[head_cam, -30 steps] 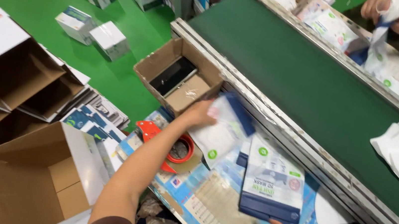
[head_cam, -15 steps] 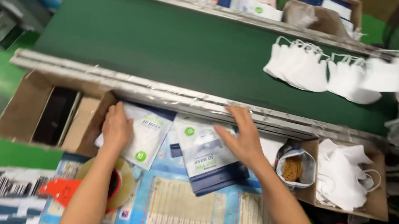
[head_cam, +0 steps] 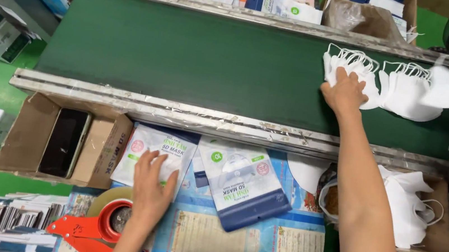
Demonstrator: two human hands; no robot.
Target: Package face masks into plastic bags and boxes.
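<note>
My left hand [head_cam: 151, 188] lies flat on a white printed mask pouch [head_cam: 148, 151] on the work surface in front of the belt. A second pouch [head_cam: 240, 181] with a blue bottom band lies just right of it, untouched. My right hand [head_cam: 344, 91] reaches across the dark green conveyor belt [head_cam: 187, 60] and presses on a bunch of white face masks [head_cam: 355, 67] with ear loops. More white masks [head_cam: 409, 90] lie on the belt to the right of that bunch.
An open cardboard box [head_cam: 95, 150] holding a black phone [head_cam: 63, 142] stands at the left. A red tape dispenser [head_cam: 95, 224] sits by my left wrist. A carton with white masks [head_cam: 412, 212] is at the right. Cartons and pouches line the belt's far side.
My right hand left the blue-banded pouch and reached over the belt onto the white masks. My left hand slid down the left pouch, towards me. The view shifted left.
</note>
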